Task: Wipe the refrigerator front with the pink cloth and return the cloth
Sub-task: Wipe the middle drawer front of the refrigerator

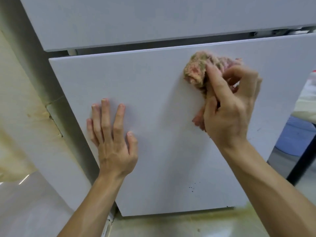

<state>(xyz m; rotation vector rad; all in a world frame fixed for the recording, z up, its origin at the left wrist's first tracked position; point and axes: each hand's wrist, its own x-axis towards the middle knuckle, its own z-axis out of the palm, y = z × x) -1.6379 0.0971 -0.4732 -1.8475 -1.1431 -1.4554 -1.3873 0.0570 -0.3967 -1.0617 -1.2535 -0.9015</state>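
The white refrigerator's lower door (162, 137) fills the middle of the view, with the upper door (153, 19) above it. My right hand (229, 106) grips a crumpled pink cloth (198, 69) and holds it against the upper right part of the lower door. The cloth looks soiled and faded, and part of it is hidden under my fingers. My left hand (112, 135) lies flat on the lower door's left half with fingers straight. A few small dark specks (192, 188) show low on the door.
A pale wall (18, 103) with yellowish stains stands to the left of the refrigerator. A blue container (294, 135) and a dark frame leg (302, 156) are at the right. Light floor tiles (171, 226) run below the door.
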